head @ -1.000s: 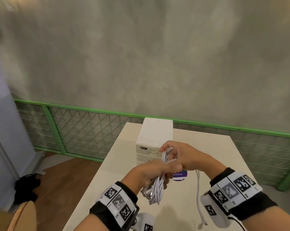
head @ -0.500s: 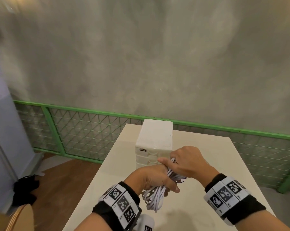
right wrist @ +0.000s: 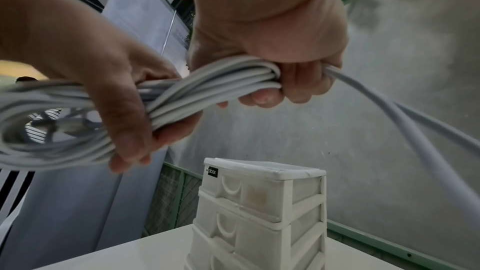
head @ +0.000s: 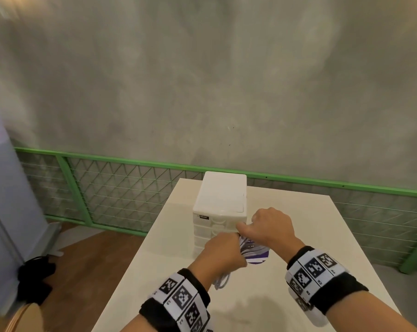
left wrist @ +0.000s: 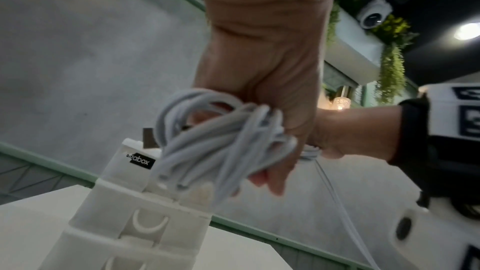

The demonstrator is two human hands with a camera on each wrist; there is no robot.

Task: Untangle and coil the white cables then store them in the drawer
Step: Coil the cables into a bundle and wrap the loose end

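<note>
A bundle of coiled white cables (right wrist: 207,89) is held in the air between both hands, just in front of the white drawer unit (head: 220,204). My left hand (head: 223,254) grips the middle of the coil (left wrist: 221,143), and a loop (head: 223,281) pokes out below it. My right hand (head: 267,226) grips the far end of the coil (right wrist: 270,77), and a loose strand (right wrist: 415,130) trails off to the right. The drawers (right wrist: 233,188) that show are all closed.
The drawer unit stands near the far edge of a cream table (head: 322,236). A round purple and white label (head: 260,258) lies on the table under the hands. A green mesh railing (head: 130,161) runs behind. A black bag (head: 35,276) lies on the floor at left.
Both hands have moved forward with the bundle, close to the drawer unit. The tail that hung down at the right has been drawn up, and the right hand now closes over the coil's end.
</note>
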